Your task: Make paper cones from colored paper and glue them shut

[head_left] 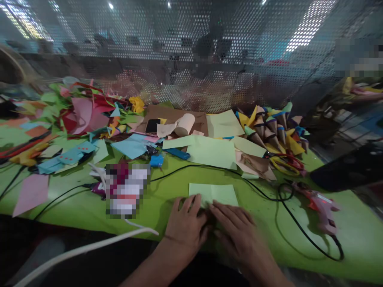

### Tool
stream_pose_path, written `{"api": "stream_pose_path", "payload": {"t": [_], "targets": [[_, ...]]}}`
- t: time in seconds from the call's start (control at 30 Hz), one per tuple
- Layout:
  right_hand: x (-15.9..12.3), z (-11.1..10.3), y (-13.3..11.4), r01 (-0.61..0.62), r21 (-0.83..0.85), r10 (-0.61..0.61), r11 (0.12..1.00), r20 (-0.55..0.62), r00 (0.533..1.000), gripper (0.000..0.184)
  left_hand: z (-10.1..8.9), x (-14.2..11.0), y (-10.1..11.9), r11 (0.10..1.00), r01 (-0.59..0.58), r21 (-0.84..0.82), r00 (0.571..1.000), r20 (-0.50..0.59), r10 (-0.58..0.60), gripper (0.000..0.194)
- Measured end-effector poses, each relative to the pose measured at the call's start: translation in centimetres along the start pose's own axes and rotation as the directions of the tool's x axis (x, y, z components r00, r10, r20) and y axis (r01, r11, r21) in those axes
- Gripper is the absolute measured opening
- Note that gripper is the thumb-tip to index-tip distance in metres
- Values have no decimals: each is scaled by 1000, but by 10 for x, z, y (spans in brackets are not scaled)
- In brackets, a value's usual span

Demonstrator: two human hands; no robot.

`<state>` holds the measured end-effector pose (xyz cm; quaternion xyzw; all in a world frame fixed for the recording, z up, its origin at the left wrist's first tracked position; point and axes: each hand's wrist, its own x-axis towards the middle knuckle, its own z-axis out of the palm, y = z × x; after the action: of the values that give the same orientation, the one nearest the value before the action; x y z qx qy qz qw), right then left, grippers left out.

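A pale green sheet of paper (220,193) with a faint crease down its middle lies on the green table in front of me. My left hand (188,219) rests on its near left part, fingers spread and tips pressing down. Beside it, my right hand (235,225) lies almost flat over the near edge, its fingers stretched out close together. The fingertips of both hands nearly meet at the middle of the sheet. The near edge of the paper is hidden under my hands.
A pink glue gun (324,211) lies at right, its black cord (214,166) looping behind the sheet. Larger green paper (212,151), a paper roll (184,124), a phone (153,126) and paper cones (271,129) stand farther back. A white cable (89,247) crosses the lower left.
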<state>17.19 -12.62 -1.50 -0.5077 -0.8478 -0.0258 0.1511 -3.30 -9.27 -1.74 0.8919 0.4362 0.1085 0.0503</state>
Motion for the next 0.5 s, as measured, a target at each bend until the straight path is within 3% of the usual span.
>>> {"api": "stream_pose_path", "payload": {"t": [0.07, 0.23, 0.5], "targets": [[-13, 1, -1, 6, -7, -6, 1000, 36, 999, 55, -1, -2, 0, 1000, 11, 2, 1000, -16, -11, 42], [-37, -3, 20, -53, -91, 51, 994, -18, 999, 47, -6, -13, -7, 1000, -1, -14, 1000, -11, 1, 48], [-38, 2, 19, -138, -65, 133, 988, -84, 988, 40, -11, -37, -17, 996, 93, 15, 993, -78, -92, 53]]}}
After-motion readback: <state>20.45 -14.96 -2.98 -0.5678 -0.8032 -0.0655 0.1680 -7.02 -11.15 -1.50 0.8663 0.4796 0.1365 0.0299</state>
